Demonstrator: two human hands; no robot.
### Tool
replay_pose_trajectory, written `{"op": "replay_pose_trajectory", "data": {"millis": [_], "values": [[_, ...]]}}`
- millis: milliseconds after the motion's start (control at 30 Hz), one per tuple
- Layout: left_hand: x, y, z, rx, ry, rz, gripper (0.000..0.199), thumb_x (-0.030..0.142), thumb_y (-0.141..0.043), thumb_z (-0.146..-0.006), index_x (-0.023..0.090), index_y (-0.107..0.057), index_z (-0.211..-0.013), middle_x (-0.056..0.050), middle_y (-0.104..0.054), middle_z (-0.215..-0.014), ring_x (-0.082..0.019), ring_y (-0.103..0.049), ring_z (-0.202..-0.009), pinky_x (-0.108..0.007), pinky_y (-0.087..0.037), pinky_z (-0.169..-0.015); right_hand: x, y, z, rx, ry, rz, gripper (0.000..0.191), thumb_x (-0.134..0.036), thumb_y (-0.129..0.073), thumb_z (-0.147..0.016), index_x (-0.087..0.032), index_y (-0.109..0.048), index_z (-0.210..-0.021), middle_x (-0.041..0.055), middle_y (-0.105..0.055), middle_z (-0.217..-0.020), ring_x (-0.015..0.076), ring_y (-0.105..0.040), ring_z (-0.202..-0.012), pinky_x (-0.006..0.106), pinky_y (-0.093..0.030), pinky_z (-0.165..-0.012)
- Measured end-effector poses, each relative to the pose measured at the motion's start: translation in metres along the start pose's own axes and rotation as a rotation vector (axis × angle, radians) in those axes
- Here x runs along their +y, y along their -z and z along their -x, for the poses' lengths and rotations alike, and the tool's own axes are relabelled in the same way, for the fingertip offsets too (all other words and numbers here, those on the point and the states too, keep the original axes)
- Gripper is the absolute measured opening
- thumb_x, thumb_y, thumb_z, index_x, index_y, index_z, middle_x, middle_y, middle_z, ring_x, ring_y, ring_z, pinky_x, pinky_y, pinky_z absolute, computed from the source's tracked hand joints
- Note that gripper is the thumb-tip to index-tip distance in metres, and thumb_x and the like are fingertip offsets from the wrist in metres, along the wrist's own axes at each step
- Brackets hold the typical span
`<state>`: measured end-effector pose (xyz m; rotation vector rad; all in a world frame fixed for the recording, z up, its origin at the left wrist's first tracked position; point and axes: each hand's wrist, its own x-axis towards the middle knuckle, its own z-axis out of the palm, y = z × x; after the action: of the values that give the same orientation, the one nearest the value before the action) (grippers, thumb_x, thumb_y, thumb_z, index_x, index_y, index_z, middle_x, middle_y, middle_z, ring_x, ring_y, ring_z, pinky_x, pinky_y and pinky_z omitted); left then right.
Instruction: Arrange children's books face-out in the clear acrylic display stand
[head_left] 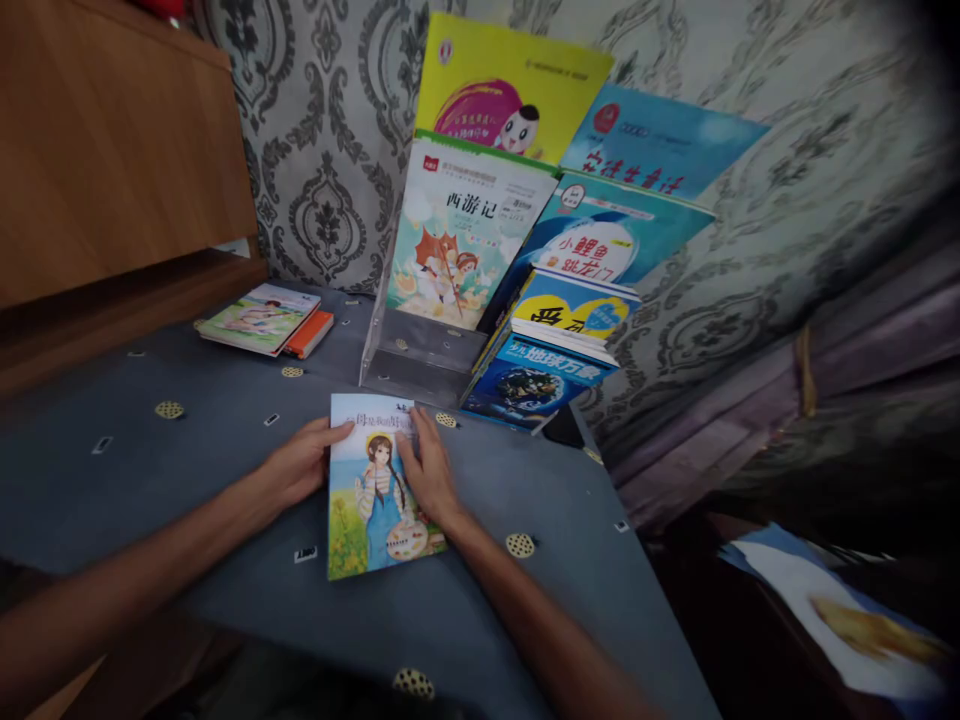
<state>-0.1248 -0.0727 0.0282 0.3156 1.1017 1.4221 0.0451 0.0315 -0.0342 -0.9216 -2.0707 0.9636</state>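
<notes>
A thin book (379,500) with a girl in blue overalls on its cover is held at the table's middle, cover up. My left hand (304,460) grips its left edge, thumb on the cover and fingers behind. My right hand (431,470) is on its upper right side, with the thumb on the cover and the fingers along the right edge. Just beyond stands a clear stepped rack (427,370) with several books, among them a white-and-green one (469,240) and a dark blue one (525,385) at the front.
Two books, one with a picture cover (259,318) and one orange (310,334), lie at the back left of the grey-blue table (187,470). A wooden cabinet (120,150) is at the left. A curtain (750,400) hangs at the right.
</notes>
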Motion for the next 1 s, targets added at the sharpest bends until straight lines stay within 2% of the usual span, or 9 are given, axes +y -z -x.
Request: {"op": "replay_pose_trajectory", "data": {"millis": [133,267,367,500,700,867,1000], "values": [[0.007,-0.012,-0.007,0.022,-0.067,0.045,0.018,0.014,-0.066,-0.09,0.008,-0.073,-0.106,-0.016,-0.08,-0.098,-0.026,-0.079,-0.083,-0.037,-0.066,-0.078,-0.01,0.01,0.009,0.065,-0.12,-0.31,0.063,-0.057,-0.057,-0.095,-0.018,-0.052,-0.144,0.0138,-0.062,-0.143,0.0307,-0.056,-0.134,0.051,-0.043,-0.116],[0.018,-0.024,-0.016,0.031,-0.163,0.063,0.019,0.014,-0.064,-0.092,0.007,-0.07,-0.109,-0.016,-0.08,-0.097,-0.027,-0.079,-0.082,-0.043,-0.066,-0.084,-0.023,0.021,0.02,-0.112,-0.225,-0.777,0.054,-0.059,-0.074,-0.082,-0.021,-0.065,-0.119,0.0087,-0.076,-0.117,0.0293,-0.071,-0.11,0.046,-0.058,-0.098],[0.024,-0.032,-0.02,0.015,-0.244,0.069,0.021,0.017,-0.065,-0.093,0.006,-0.069,-0.111,-0.017,-0.08,-0.099,-0.028,-0.079,-0.087,-0.044,-0.065,-0.086,-0.029,0.027,0.023,-0.176,-0.287,-0.936,0.054,-0.058,-0.085,-0.07,-0.022,-0.068,-0.107,0.0057,-0.08,-0.107,0.0282,-0.075,-0.101,0.044,-0.061,-0.09],[0.024,-0.038,-0.018,-0.053,-0.302,0.032,0.029,0.022,-0.078,-0.084,0.007,-0.072,-0.108,-0.017,-0.08,-0.101,-0.031,-0.078,-0.092,-0.045,-0.064,-0.089,-0.033,0.032,0.022,-0.139,-0.302,-0.976,0.057,-0.057,-0.09,-0.063,-0.024,-0.07,-0.105,0.0037,-0.081,-0.106,0.0268,-0.076,-0.095,0.043,-0.062,-0.087],[0.007,-0.029,-0.006,-0.199,-0.249,-0.187,0.047,0.028,-0.091,-0.063,0.011,-0.077,-0.104,-0.015,-0.081,-0.103,-0.034,-0.077,-0.097,-0.047,-0.061,-0.094,-0.031,0.03,0.025,-0.082,-0.298,-0.972,0.054,-0.059,-0.089,-0.064,-0.024,-0.073,-0.102,0.0036,-0.081,-0.098,0.0258,-0.077,-0.087,0.044,-0.062,-0.088],[-0.009,-0.007,0.001,-0.259,-0.194,-0.387,0.055,0.036,-0.094,-0.06,0.016,-0.076,-0.108,-0.012,-0.08,-0.111,-0.033,-0.076,-0.102,-0.05,-0.06,-0.096,-0.024,0.03,0.025,-0.072,-0.225,-0.878,0.05,-0.06,-0.084,-0.072,-0.023,-0.075,-0.104,0.0036,-0.08,-0.096,0.0235,-0.076,-0.085,0.042,-0.06,-0.088],[-0.008,0.006,0.005,-0.353,-0.182,-0.523,0.051,0.036,-0.092,-0.063,0.018,-0.076,-0.108,-0.01,-0.08,-0.111,-0.032,-0.075,-0.105,-0.051,-0.058,-0.1,-0.029,0.044,0.023,-0.133,-0.124,-0.752,0.048,-0.063,-0.078,-0.078,-0.022,-0.077,-0.104,0.005,-0.08,-0.1,0.0244,-0.075,-0.089,0.045,-0.059,-0.091]]}}
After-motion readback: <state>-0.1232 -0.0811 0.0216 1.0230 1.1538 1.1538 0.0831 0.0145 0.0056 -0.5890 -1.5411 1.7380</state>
